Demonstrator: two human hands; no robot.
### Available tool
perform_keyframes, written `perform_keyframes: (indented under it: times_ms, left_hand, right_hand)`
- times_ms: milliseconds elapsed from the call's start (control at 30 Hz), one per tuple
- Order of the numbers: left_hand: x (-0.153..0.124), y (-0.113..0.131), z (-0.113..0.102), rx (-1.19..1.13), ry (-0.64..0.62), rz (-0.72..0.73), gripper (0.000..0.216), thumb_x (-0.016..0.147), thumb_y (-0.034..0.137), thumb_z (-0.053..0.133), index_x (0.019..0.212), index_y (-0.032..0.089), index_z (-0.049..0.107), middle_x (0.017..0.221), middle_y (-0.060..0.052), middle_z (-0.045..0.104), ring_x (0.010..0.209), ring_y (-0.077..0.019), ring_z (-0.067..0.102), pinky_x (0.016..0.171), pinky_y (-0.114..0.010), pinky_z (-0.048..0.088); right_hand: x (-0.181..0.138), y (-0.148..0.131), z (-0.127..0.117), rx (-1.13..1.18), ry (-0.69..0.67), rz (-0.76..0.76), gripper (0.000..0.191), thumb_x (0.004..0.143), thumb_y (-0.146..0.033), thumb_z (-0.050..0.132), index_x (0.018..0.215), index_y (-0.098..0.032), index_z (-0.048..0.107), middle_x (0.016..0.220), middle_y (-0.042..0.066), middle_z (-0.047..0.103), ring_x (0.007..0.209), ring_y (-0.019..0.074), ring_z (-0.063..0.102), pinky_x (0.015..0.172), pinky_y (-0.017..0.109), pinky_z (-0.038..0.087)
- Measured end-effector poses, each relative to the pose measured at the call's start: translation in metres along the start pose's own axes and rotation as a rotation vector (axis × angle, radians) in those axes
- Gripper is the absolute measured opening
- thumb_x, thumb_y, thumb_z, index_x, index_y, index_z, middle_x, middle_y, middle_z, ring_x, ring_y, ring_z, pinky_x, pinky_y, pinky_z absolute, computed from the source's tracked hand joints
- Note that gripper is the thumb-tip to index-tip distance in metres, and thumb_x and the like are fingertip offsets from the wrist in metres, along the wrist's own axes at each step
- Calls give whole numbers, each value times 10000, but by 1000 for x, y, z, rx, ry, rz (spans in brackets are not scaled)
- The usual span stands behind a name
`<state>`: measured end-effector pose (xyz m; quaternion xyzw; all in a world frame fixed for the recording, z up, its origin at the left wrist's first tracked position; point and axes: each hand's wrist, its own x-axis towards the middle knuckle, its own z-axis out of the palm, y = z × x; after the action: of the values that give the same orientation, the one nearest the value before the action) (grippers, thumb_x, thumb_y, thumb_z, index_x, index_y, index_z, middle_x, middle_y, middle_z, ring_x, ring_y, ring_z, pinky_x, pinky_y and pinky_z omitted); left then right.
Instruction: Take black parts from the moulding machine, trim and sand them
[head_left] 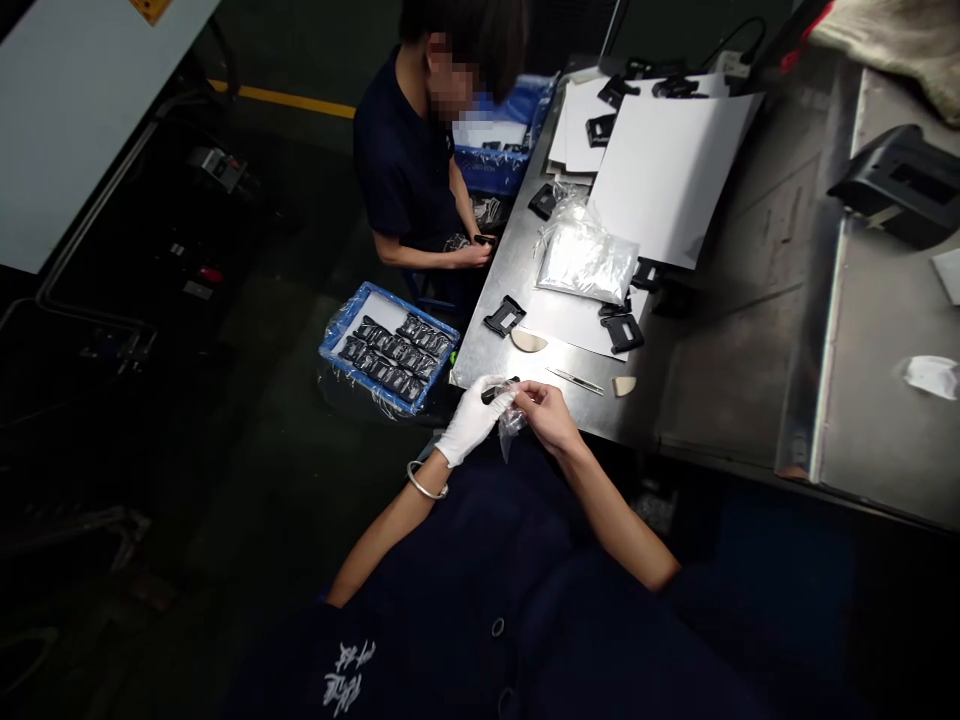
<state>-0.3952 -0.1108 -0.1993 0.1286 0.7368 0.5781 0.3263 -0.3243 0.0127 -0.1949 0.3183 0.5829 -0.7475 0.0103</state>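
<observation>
My left hand (474, 418), in a white glove, is closed on a small black plastic part (498, 391) at the near edge of the metal table (750, 330). My right hand (546, 412), bare, pinches a small clear plastic bag (511, 424) that hangs between both hands. The two hands touch over my lap. A silver bangle (424, 483) circles my left wrist.
Tweezers (574, 380) and two beige wedges (529, 341) lie near my hands. Black parts (504, 316), a clear bag (585, 262) and white sheets (667, 170) cover the table. A blue tray (388, 346) of black parts sits left. Another person (420, 150) works opposite.
</observation>
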Motion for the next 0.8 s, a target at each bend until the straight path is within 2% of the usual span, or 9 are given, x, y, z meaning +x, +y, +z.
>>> perform_keyframes:
  times_ms: [200,300,400,500,567,667,733,800]
  left_hand:
    - [-3,0,-13,239,-6,27,318,882,258,634,1191,184,651,1190,-81,729,1107,-215,675,1025,-327,509]
    - [1,-7,-18,421,-33,-30,363,869,279,649,1228,231,645,1144,-69,745,1068,-229,691,984,-333,517]
    - [12,-15,-25,526,-61,-154,391,857,355,681,1226,229,646,1148,-97,741,1087,-261,689,973,-350,515]
    - [19,-16,-33,570,-30,-217,435,902,431,627,1270,200,610,1197,-148,715,1136,-298,671,1014,-416,494]
    - [17,-10,-35,497,43,-148,435,955,400,551,1331,181,549,1295,-155,667,1213,-271,635,1066,-402,470]
    - [2,3,-27,213,110,80,428,984,358,505,1366,165,483,1376,-138,611,1234,-204,620,1056,-316,490]
    - [-10,9,-15,70,65,177,427,979,363,520,1352,158,483,1336,-138,633,1181,-196,649,1009,-307,523]
    - [-19,8,-1,27,7,202,400,969,345,542,1317,150,506,1281,-136,664,1150,-201,665,997,-321,534]
  right_hand:
    - [-2,-7,-17,63,-36,64,464,586,-569,879,694,-185,642,632,1,602,544,101,517,533,265,443]
    - [0,-4,-24,49,-18,89,487,563,-584,878,661,-186,614,588,-9,561,525,98,488,512,264,420]
    - [9,4,-36,1,72,108,479,556,-572,867,650,-189,595,577,-7,550,526,106,484,508,269,419]
    - [18,13,-54,-75,235,129,431,623,-537,818,637,-208,540,537,-18,518,505,113,469,483,264,415]
    - [22,19,-64,-118,334,142,392,679,-516,770,652,-218,517,522,-25,506,498,118,473,471,256,420]
    - [21,26,-68,-144,406,151,344,694,-462,759,671,-211,524,539,-16,533,510,119,502,458,236,426]
    - [19,27,-62,-127,399,148,343,675,-441,776,668,-200,533,576,3,566,523,116,521,452,228,432]
    - [16,26,-54,-90,359,144,367,668,-467,778,664,-194,532,614,20,585,538,116,534,455,233,449]
